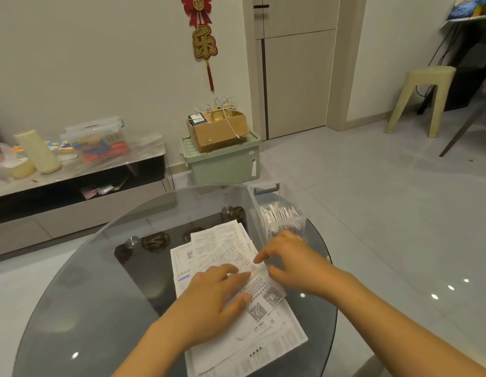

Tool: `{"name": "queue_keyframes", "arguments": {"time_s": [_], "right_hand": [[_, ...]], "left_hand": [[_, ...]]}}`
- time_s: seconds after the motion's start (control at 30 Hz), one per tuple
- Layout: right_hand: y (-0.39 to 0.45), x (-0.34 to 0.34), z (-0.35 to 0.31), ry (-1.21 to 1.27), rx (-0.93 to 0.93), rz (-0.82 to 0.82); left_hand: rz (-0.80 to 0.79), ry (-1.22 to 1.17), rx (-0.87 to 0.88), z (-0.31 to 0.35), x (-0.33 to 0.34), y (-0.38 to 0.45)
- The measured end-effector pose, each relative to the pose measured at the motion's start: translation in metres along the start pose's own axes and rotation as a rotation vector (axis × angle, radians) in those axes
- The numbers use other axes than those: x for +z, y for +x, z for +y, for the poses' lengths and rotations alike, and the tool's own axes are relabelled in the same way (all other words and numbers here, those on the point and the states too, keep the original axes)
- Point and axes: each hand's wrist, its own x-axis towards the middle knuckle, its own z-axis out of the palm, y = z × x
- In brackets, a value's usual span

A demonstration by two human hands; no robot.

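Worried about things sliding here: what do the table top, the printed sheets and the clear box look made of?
The table top looks like smoked glass, glossy: lamp glints, base visible through it. The printed sheets are thin matte paper, creased. The clear box is probably transparent plastic; its contents show through.

Wall hanging: I read 福 on top, a gold 乐 below.
Papers: QR codes show; I can't read the print.

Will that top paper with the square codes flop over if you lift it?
Probably floppy: the top sheet looks thin, its corner lifting. Likely very light too. It might slide on the stack beneath, smooth paper on paper, so the left hand pressing flat helps.
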Motion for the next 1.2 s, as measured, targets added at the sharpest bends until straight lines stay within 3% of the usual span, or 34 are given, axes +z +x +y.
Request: {"name": "queue_keyframes", "arguments": {"time_s": [0.13,0.3,0.57,0.73,0.87,1.0,1.2], "right_hand": [[-0.004,0.010,0.003,0.053,0.003,-0.260],[0.000,0.017,0.002,-0.044,-0.031,-0.373],[0.015,0.025,0.001,0.018,-0.086,-0.279],[0.018,0.024,-0.005,0.271,-0.033,-0.179],[0.027,0.033,-0.013,0.396,0.000,-0.046],[0.035,0.043,-0.012,0.348,0.105,-0.028],[0.038,0.052,-0.010,0.258,0.186,-0.086]], "left_hand": [[-0.064,-0.029,-0.014,-0.007,0.016,-0.013],[-0.044,-0.030,-0.028,-0.020,0.019,-0.012],[-0.053,-0.109,0.004,-0.035,0.018,-0.011],[0.005,-0.401,0.040,-0.031,0.008,-0.013],[0.219,-0.583,-0.130,-0.033,0.009,-0.012],[0.369,-0.749,-0.298,-0.035,0.017,-0.004],[0.325,-0.566,-0.304,-0.036,0.024,0.000]]}}
